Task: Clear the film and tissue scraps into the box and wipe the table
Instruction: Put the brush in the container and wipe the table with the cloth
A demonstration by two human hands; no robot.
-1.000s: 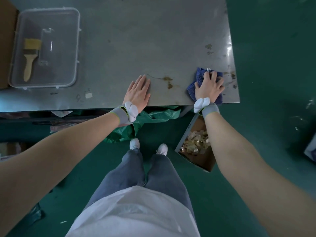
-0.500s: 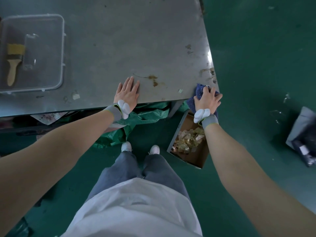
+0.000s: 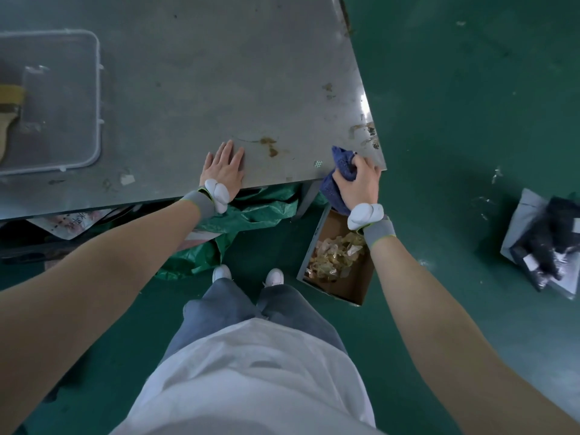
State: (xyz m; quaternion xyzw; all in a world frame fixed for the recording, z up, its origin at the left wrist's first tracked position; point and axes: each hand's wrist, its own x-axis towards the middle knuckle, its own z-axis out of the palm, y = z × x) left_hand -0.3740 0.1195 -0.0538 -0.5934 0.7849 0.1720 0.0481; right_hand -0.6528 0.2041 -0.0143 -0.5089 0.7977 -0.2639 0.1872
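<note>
My right hand [image 3: 357,180] grips a dark blue cloth [image 3: 340,161] at the near right corner of the grey metal table [image 3: 219,73]; part of the cloth hangs over the edge. Directly below that corner, a brown cardboard box [image 3: 348,284] stands on the floor with yellowish film and tissue scraps [image 3: 332,255] inside. My left hand [image 3: 224,171] lies flat on the table near the front edge, fingers straight. A small patterned scrap [image 3: 318,164] sits on the table just left of the cloth. Brown stains [image 3: 270,146] mark the surface between my hands.
A clear plastic tray [image 3: 94,98] holding a wooden brush [image 3: 8,111] sits at the table's left. A white scrap [image 3: 127,179] lies near the front edge. Green sheeting [image 3: 251,211] bunches under the table. A grey bag with dark contents [image 3: 546,243] lies on the green floor, right.
My right hand has dragged the cloth from the table top to the near right corner and now bunches it over the edge. My left hand stays flat in place.
</note>
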